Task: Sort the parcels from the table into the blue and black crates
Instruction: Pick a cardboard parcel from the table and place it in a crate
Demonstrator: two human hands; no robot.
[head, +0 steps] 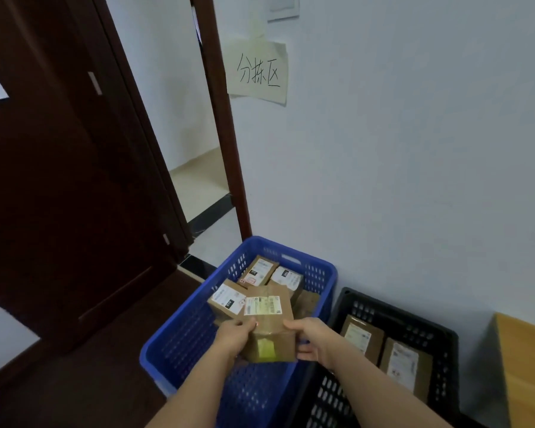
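I hold a brown cardboard parcel (267, 327) with a white label and a yellow sticker over the blue crate (179, 338). My left hand (233, 336) grips its left side, and my right hand (311, 338) grips its right side. Inside the blue crate lie several other labelled brown parcels (260, 271). To the right stands the black crate (439, 341), holding two labelled parcels (363, 336).
Both crates sit on the floor against a white wall with a paper sign (258, 72). A dark wooden door (59, 180) stands open at left, beside a doorway. A wooden table corner (525, 366) shows at the right edge.
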